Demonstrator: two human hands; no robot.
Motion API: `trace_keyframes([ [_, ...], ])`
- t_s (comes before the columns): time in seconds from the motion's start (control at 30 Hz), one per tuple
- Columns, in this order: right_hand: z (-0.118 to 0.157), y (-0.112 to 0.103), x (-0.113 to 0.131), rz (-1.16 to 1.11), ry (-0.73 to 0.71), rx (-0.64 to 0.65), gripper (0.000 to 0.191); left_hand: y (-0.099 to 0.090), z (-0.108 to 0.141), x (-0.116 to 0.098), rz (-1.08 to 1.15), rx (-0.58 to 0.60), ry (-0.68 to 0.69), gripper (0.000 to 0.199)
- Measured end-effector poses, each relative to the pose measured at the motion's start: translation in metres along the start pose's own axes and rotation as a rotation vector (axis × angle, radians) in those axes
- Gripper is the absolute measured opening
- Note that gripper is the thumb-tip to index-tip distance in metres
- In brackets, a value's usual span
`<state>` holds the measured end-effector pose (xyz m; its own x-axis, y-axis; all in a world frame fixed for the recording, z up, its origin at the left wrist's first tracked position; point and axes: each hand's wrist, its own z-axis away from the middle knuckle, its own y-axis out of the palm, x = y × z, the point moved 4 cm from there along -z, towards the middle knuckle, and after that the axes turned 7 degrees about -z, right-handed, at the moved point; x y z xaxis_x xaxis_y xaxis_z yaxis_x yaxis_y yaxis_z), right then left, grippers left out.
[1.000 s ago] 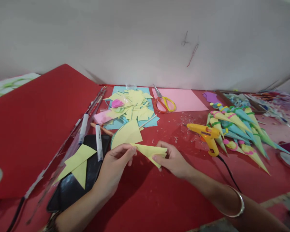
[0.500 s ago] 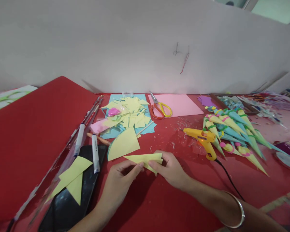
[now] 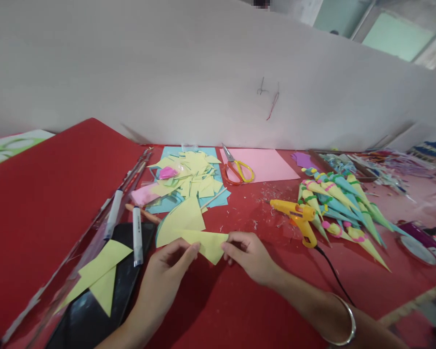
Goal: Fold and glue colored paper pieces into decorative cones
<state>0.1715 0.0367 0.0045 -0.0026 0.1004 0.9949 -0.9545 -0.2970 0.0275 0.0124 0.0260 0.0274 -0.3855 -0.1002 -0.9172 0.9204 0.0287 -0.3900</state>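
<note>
Right now a yellow paper triangle (image 3: 206, 244) is pinched between both hands, just above the red tabletop (image 3: 240, 310) near its front edge. The left hand (image 3: 167, 269) has its grip closed on the paper's left part, thumb and forefinger meeting at the edge, the other fingers curled under. The right hand (image 3: 249, 254) has its grip closed on the right corner, fingertips (image 3: 227, 249) pressed to the sheet; a metal bangle (image 3: 345, 322) sits on that wrist. How the underside of the paper is folded cannot be made out, since the hands cover both ends.

Just behind the triangle lies a yellow paper fan shape (image 3: 181, 219), touching or overlapping it. To the left a white marker (image 3: 137, 236) rests on a black tablet (image 3: 105, 295), which also carries yellow paper offcuts (image 3: 101, 271); the tablet's lower end is cut off by the frame. Farther back sits a heap of yellow scraps (image 3: 194, 172) on blue paper (image 3: 218, 198), then scissors (image 3: 236, 167) on a pink sheet (image 3: 269, 162). To the right, a yellow glue gun (image 3: 296, 215) lies beside a pile of decorated paper cones (image 3: 343, 203). A big red sheet (image 3: 39, 213) covers the left side.
</note>
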Motion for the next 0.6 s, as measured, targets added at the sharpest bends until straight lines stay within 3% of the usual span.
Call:
trace_keyframes([
  [0.27,0.004,0.008,0.002,0.037,-0.002,0.169,0.018,0.000,0.001,0.001,0.093,-0.002,0.015,0.022],
  [0.33,0.004,0.006,0.005,0.021,-0.061,0.152,0.011,0.000,0.000,0.002,0.076,-0.010,0.020,0.022],
  [0.47,0.003,0.001,0.011,-0.030,-0.169,0.090,0.026,0.003,-0.001,0.001,0.038,0.057,0.060,0.023],
  [0.6,0.004,0.003,0.011,0.023,-0.174,0.101,0.015,0.010,0.003,-0.001,-0.012,0.158,0.104,0.022],
])
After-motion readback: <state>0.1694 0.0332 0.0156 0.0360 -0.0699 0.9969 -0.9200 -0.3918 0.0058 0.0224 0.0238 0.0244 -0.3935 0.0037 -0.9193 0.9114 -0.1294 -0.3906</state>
